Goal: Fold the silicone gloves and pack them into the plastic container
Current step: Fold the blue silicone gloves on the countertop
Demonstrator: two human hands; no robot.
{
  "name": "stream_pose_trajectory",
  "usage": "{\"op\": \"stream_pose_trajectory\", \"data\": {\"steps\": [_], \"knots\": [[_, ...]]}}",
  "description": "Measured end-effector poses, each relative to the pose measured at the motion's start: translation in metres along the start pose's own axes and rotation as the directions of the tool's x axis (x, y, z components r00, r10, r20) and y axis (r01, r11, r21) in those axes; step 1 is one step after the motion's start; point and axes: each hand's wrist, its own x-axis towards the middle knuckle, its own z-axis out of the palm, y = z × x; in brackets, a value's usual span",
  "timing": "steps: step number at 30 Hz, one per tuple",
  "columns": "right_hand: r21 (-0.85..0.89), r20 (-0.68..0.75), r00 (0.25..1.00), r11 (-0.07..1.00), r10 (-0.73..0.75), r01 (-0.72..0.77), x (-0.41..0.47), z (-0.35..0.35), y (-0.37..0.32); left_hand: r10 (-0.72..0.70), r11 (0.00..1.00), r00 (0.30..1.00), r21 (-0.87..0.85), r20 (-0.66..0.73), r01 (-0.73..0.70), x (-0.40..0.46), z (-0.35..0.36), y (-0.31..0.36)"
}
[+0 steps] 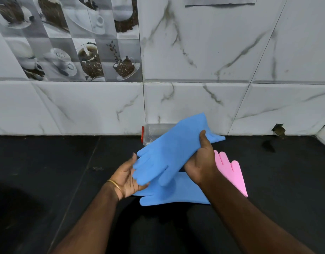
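A blue silicone glove [173, 147] is lifted above the black counter, cuff up and to the right, fingers down and to the left. My right hand [202, 160] grips its middle, thumb on top. My left hand [127, 177] cups its fingertips from below. A second blue glove [178, 194] lies flat on the counter under both hands. A pink glove [231, 173] lies to the right, partly hidden by my right forearm. The clear plastic container [155, 132] with a red clip stands against the wall, mostly hidden behind the lifted glove.
The black counter [66, 171] runs left and right in front of a white marble-tiled wall [213, 70]. A small hole in the wall [278, 129] sits at counter level on the right. Coffee-print tiles fill the upper left.
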Motion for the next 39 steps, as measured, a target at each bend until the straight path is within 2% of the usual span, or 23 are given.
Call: {"op": "stream_pose_trajectory", "data": {"steps": [3,5,12,19,26,32,39], "knots": [[-0.060,0.007,0.999,0.998,-0.033,0.034,-0.005,-0.018,0.002,0.101,0.987,0.981,0.140,-0.168,-0.078,0.001,0.006,0.005],[-0.079,-0.034,0.998,0.996,-0.043,0.041,-0.009,-0.030,0.003,0.125,0.971,0.964,0.229,-0.236,-0.070,0.002,0.007,0.008],[-0.139,-0.352,0.936,0.989,0.002,-0.054,-0.022,-0.086,0.019,0.221,0.867,0.880,0.499,-0.420,0.021,0.007,-0.017,0.002],[-0.147,-0.421,0.906,0.984,0.033,-0.104,-0.036,-0.119,0.036,0.336,0.796,0.830,0.606,-0.445,0.002,0.015,-0.032,-0.003],[-0.177,-0.485,0.871,0.967,0.075,-0.182,-0.039,-0.137,0.044,0.336,0.778,0.809,0.626,-0.482,0.050,0.020,-0.047,-0.013],[-0.144,-0.498,0.863,0.974,0.083,-0.177,-0.036,-0.141,0.042,0.414,0.766,0.794,0.642,-0.446,-0.039,0.020,-0.051,-0.011],[-0.354,-0.536,0.843,0.895,0.043,-0.270,-0.034,-0.148,0.043,0.452,0.706,0.729,0.706,-0.515,0.061,0.023,-0.054,-0.013]]}}
